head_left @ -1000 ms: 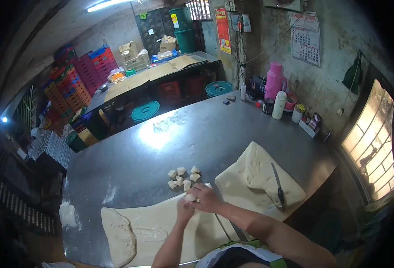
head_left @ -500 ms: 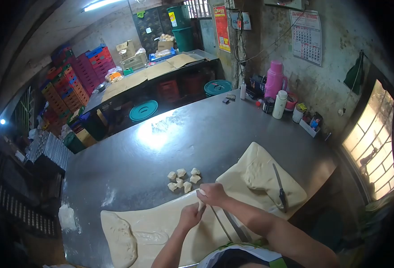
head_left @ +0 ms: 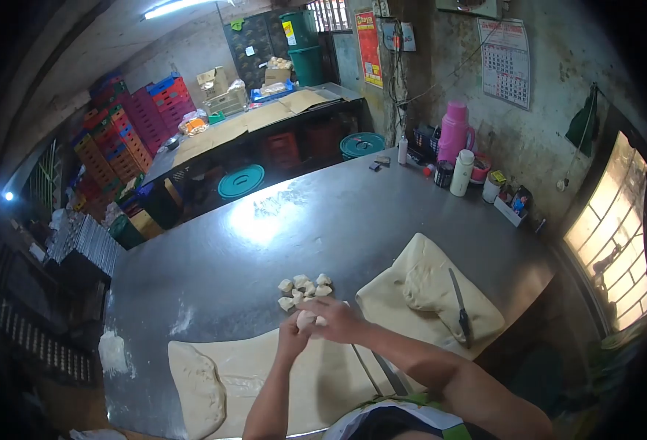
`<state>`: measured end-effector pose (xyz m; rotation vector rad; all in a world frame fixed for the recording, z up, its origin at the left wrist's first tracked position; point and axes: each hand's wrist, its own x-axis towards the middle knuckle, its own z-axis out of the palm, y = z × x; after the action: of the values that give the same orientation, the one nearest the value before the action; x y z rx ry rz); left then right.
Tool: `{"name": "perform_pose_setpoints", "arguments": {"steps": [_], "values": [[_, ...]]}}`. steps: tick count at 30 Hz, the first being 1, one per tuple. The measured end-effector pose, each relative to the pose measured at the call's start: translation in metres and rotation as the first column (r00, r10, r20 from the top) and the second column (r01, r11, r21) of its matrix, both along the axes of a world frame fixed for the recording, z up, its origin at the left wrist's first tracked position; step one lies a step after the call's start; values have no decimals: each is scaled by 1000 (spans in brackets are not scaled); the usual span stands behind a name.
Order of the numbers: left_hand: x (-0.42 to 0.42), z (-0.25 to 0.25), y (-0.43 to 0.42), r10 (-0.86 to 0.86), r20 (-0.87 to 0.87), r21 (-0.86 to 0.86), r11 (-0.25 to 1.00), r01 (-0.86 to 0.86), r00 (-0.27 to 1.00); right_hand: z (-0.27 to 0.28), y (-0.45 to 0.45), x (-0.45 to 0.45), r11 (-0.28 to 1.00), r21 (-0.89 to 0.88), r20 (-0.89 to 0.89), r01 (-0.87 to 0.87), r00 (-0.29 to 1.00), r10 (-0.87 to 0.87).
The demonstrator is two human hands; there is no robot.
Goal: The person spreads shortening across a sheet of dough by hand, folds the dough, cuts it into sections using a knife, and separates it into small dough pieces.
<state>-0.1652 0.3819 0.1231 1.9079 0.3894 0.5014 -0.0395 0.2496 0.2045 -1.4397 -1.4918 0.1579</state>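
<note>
My left hand (head_left: 291, 339) and my right hand (head_left: 337, 323) are close together, both closed on a small piece of dough (head_left: 305, 320). They are just above the far edge of a broad dough sheet (head_left: 257, 359), whose left end is folded over. Right beyond my fingers lies a cluster of several small dough pieces (head_left: 301, 281), partly hidden by the right hand. A narrow cut strip of dough (head_left: 376, 370) runs toward my body under my right arm. To the right, a thick folded dough slab (head_left: 411, 275) carries a black-handled knife (head_left: 461, 308).
The metal table (head_left: 213, 293) has white flour (head_left: 113, 352) at its left edge. Along the wall stand a pink thermos (head_left: 452, 136), a pale bottle (head_left: 461, 174) and a small box (head_left: 513, 205). Behind are another table (head_left: 228, 132) and stacked crates (head_left: 111, 143).
Both hands have moved up and left, from the sheet's cut edge toward the small dough pieces. They are closer together now, around a compact piece of dough.
</note>
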Motion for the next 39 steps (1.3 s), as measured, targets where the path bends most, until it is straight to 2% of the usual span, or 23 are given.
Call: {"name": "perform_pose_setpoints", "arguments": {"steps": [2,3,5,6,7,9,10,11,12,13,14,16,17,20,21,24,28,30,31,34,35,38,39], "values": [[9,-11,-19,70,184,307,944,-125,980,-5,-4,2,988,111,104,106,988,-118],[7,-17,-28,64,178,304,945,-117,982,-23,-8,2,987,13,61,162,985,-163],[4,-3,-47,20,-178,400,915,54,984,-53,-8,15,953,-176,3,248,968,-251],[1,4,-55,6,-354,421,894,153,935,-65,-8,26,951,-178,3,254,966,-258],[-2,9,-62,-3,-353,415,896,159,936,-77,-8,40,901,-317,91,296,955,-282],[-10,22,-74,-245,-12,433,873,226,969,-90,-9,53,738,-553,260,386,922,-287],[-14,26,-74,-356,154,451,855,255,922,-93,-10,49,738,-555,251,385,923,-293],[-15,27,-68,-353,153,452,855,253,923,-85,-12,43,827,-419,219,374,926,-308],[-11,30,-57,-118,166,49,993,112,979,-75,-12,42,894,-267,194,360,929,-316],[-12,30,-54,101,69,-362,929,-70,992,-67,-18,35,933,-117,158,340,934,-320],[-12,30,-56,99,65,-365,928,-69,993,-51,-23,21,932,-121,155,341,934,-322],[5,38,-49,223,385,76,959,-271,896,-13,-16,9,991,-104,-77,-85,994,78],[8,40,-39,216,380,76,962,-264,899,-7,-14,9,991,-105,-82,-78,994,70],[-3,38,5,-25,67,447,895,-8,997,2,-12,4,993,2,-150,-116,982,115],[-4,33,3,-22,64,447,894,-9,998,1,-11,4,993,3,-153,-119,981,118],[5,18,-13,-21,58,107,994,15,998,-7,-6,15,998,-55,33,-3,999,4],[15,32,-29,-126,211,155,983,94,969,-13,-15,5,985,85,45,151,987,-155],[17,38,-41,84,78,-65,995,-79,993,-17,-15,1,981,62,-12,184,983,-184],[16,28,-40,57,76,-63,997,-52,996,-26,-14,4,975,63,-16,211,977,-210],[2,-10,-33,1,-334,389,911,136,943,-76,0,25,855,-470,-1,222,968,-251],[6,2,-39,-6,-332,389,910,143,943,-90,1,44,853,-469,1,229,966,-259],[-6,62,-74,-295,14,404,876,264,955,-127,-10,81,685,-658,58,313,928,-368],[5,59,-68,-288,40,413,877,247,957,-118,-6,84,689,-648,83,326,929,-362]]}}
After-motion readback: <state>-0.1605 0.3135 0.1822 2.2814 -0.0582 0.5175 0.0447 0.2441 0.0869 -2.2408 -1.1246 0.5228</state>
